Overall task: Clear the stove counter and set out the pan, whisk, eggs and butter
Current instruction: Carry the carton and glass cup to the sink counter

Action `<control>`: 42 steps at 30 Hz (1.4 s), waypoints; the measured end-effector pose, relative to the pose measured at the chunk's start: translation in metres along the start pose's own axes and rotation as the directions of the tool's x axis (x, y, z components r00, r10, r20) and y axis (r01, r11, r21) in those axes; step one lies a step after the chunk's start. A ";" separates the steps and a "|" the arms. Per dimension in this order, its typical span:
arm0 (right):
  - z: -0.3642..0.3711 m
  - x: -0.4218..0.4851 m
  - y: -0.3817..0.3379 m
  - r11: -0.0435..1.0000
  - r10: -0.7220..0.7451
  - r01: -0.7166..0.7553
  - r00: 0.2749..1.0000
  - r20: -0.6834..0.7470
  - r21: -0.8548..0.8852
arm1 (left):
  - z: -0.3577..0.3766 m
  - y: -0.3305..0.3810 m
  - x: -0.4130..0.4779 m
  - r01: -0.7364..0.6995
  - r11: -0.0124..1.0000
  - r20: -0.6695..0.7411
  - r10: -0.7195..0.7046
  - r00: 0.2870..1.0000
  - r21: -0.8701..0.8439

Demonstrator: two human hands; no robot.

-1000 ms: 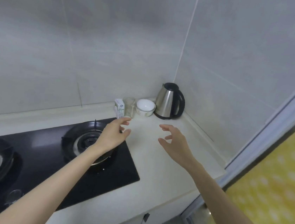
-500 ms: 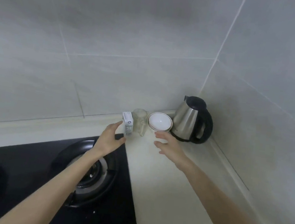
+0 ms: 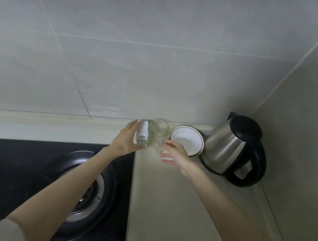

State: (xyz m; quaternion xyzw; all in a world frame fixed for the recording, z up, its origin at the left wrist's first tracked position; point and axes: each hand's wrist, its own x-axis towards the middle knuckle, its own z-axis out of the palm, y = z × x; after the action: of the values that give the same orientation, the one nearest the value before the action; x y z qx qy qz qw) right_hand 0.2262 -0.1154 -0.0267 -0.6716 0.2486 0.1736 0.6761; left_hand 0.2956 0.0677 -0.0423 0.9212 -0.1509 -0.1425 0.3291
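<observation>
At the back of the pale counter stand a small white carton, a clear glass jar, a white bowl and a steel kettle with a black handle. My left hand wraps around the carton, fingers behind it and thumb in front. My right hand has its fingertips on the lower front of the glass jar, in front of the bowl. Pan, whisk, eggs and butter are not in view.
A black gas hob fills the lower left, its right burner under my left forearm. Grey tiled walls meet in a corner behind the kettle. A raised ledge runs along the back wall.
Both hands have reached forward to the back of the counter. My left hand has closed around the carton and my right hand has come onto the glass jar. The camera moved closer.
</observation>
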 end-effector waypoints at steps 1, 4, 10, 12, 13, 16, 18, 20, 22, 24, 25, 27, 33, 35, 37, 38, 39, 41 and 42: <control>0.000 0.005 0.000 1.000 0.005 -0.005 1.000 0.021 -0.008 | 0.002 -0.001 0.007 0.000 1.000 0.003 0.000 1.000 -0.006; 0.002 0.021 0.001 1.000 -0.001 0.002 0.996 0.094 -0.012 | 0.007 -0.008 0.024 -0.022 0.999 -0.057 0.021 0.998 -0.026; 0.008 0.035 0.011 0.995 -0.074 0.070 0.995 0.059 0.071 | 0.011 -0.014 0.024 0.013 0.993 -0.162 -0.032 0.986 -0.117; 0.007 0.033 0.013 0.991 -0.090 0.083 0.994 0.063 0.105 | 0.012 -0.014 0.017 0.040 0.989 -0.178 -0.065 0.982 -0.143; 0.006 0.030 0.014 0.990 -0.092 0.083 0.993 0.074 0.117 | 0.013 -0.014 0.013 0.047 0.986 -0.190 -0.078 0.979 -0.161; 0.002 0.016 0.011 0.988 -0.125 0.112 0.985 0.120 0.109 | 0.010 -0.007 -0.005 0.030 0.976 -0.264 -0.088 0.961 -0.217; 0.000 0.003 0.007 0.983 -0.168 0.154 0.976 0.139 0.103 | 0.002 0.000 -0.021 0.016 0.972 -0.316 -0.092 0.944 -0.234; -0.001 -0.011 0.001 0.975 -0.214 0.202 0.965 0.153 0.092 | -0.008 0.006 -0.037 0.007 0.968 -0.362 -0.101 0.927 -0.253; 0.000 -0.027 -0.005 0.963 -0.271 0.267 0.946 0.179 0.045 | -0.021 0.013 -0.059 -0.020 0.964 -0.414 -0.095 0.905 -0.266; 0.006 -0.043 -0.012 0.947 -0.315 0.321 0.926 0.208 0.005 | -0.033 0.018 -0.084 -0.042 0.959 -0.463 -0.096 0.881 -0.280; 0.009 -0.050 -0.016 0.940 -0.330 0.340 0.917 0.223 -0.007 | -0.039 0.021 -0.096 -0.045 0.956 -0.482 -0.105 0.870 -0.290; 0.020 -0.067 -0.024 0.924 -0.357 0.380 0.894 0.271 -0.037 | -0.051 0.024 -0.125 -0.047 0.949 -0.525 -0.130 0.841 -0.312; 0.068 -0.116 -0.037 0.895 -0.374 0.442 0.819 0.436 -0.060 | -0.081 0.029 -0.221 -0.023 0.936 -0.646 -0.224 0.730 -0.351; 0.092 -0.135 -0.037 0.892 -0.363 0.450 0.783 0.505 -0.056 | -0.090 0.026 -0.261 0.008 0.941 -0.678 -0.248 0.692 -0.337; 0.119 -0.158 -0.032 0.882 -0.339 0.465 0.734 0.589 -0.071 | -0.097 0.020 -0.305 0.042 0.938 -0.715 -0.290 0.636 -0.343; 0.131 -0.169 -0.029 0.878 -0.324 0.472 0.709 0.626 -0.081 | -0.099 0.017 -0.325 0.058 0.937 -0.733 -0.306 0.608 -0.344; 0.142 -0.178 -0.026 0.872 -0.308 0.480 0.688 0.657 -0.094 | -0.100 0.013 -0.344 0.074 0.935 -0.746 -0.322 0.583 -0.346; 0.168 -0.201 -0.020 0.865 -0.274 0.491 0.636 0.722 -0.104 | -0.103 0.005 -0.385 0.108 0.931 -0.774 -0.352 0.526 -0.350; 0.186 -0.216 -0.015 0.861 -0.253 0.497 0.601 0.758 -0.106 | -0.105 -0.002 -0.412 0.133 0.924 -0.788 -0.375 0.489 -0.358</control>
State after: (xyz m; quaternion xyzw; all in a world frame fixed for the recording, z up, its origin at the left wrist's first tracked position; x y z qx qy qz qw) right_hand 0.0774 0.0901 0.1034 -0.6813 -0.2165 0.3113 0.6261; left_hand -0.0426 0.2811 0.1018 0.8364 0.1852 0.2556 0.4482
